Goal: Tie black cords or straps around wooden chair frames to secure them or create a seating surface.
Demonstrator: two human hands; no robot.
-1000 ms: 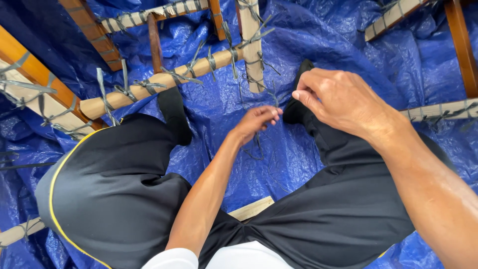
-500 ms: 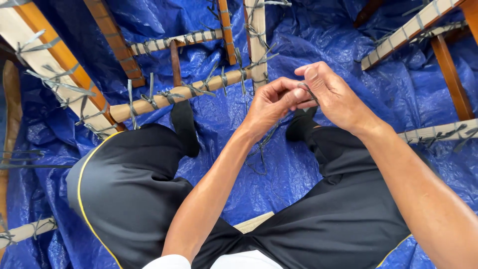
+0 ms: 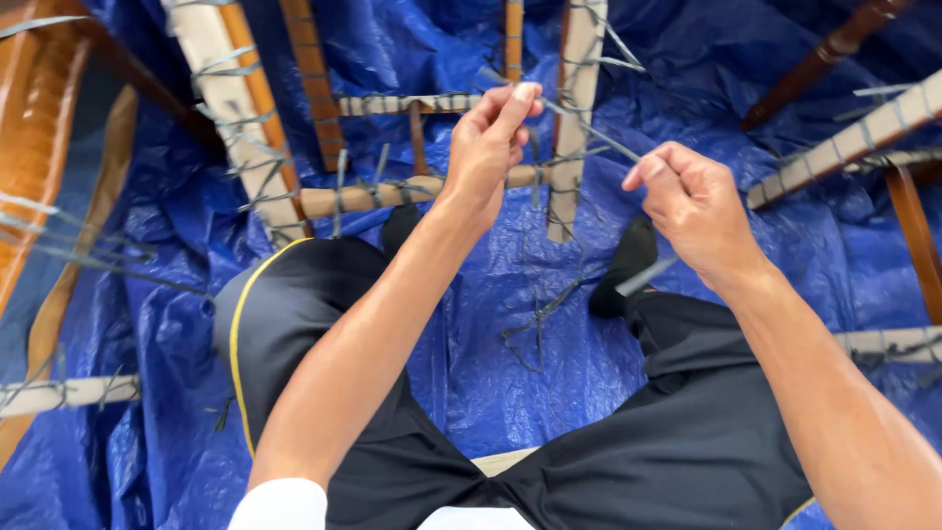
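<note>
My left hand (image 3: 488,147) is raised over the middle of the view, its fingers pinched on one end of a thin grey strip (image 3: 589,130). That strip runs down to the right into my right hand (image 3: 695,211), whose fingers are closed on it; a short tail (image 3: 643,278) sticks out below that hand. Both hands hover above a pale wooden frame (image 3: 574,118) wrapped with grey ties. A small heap of loose grey strips (image 3: 538,319) lies on the blue tarp (image 3: 510,353) between my knees.
I sit in black shorts with a yellow seam (image 3: 294,324), black shoes (image 3: 628,265) on the tarp. Brown wooden chair parts (image 3: 39,137) stand at the left, and more tied pale rails (image 3: 844,142) cross at the right and at the lower left (image 3: 69,395).
My hands were together low at the centre; they have since risen and drawn apart, stretching the grey strip between them. My view has shifted, showing more of the brown wood at left.
</note>
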